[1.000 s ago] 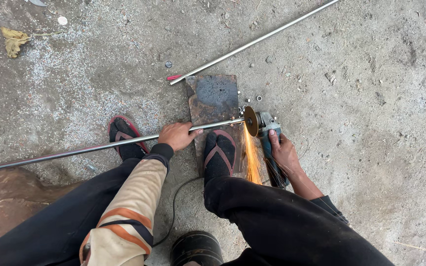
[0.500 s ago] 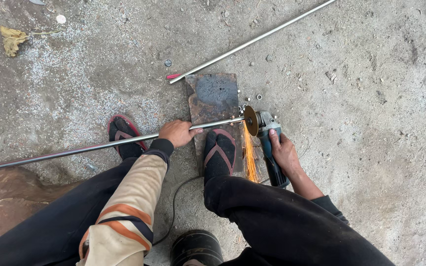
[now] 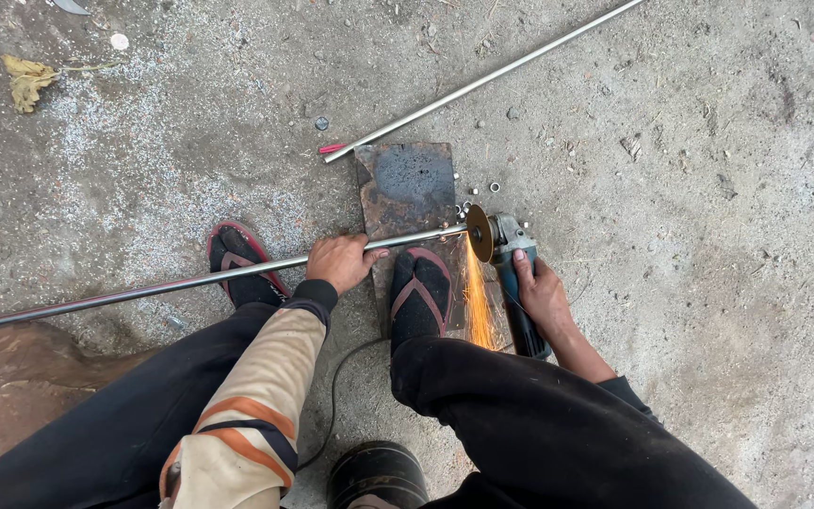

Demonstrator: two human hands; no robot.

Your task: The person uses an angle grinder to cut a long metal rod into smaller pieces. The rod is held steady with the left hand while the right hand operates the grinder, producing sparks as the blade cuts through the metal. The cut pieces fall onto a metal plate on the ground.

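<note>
Mid-frame, the left hand (image 3: pixel 339 262) grips the long steel rod (image 3: pixel 190 281) on a rusty plate (image 3: pixel 407 188); the right hand (image 3: pixel 541 294) clasps the angle grinder (image 3: pixel 511 273), sparks flying, rod end not yet severed

both hands fisted: left (image 3: pixel 339 262) fwd, right (image 3: pixel 541 294) by knee.
</note>
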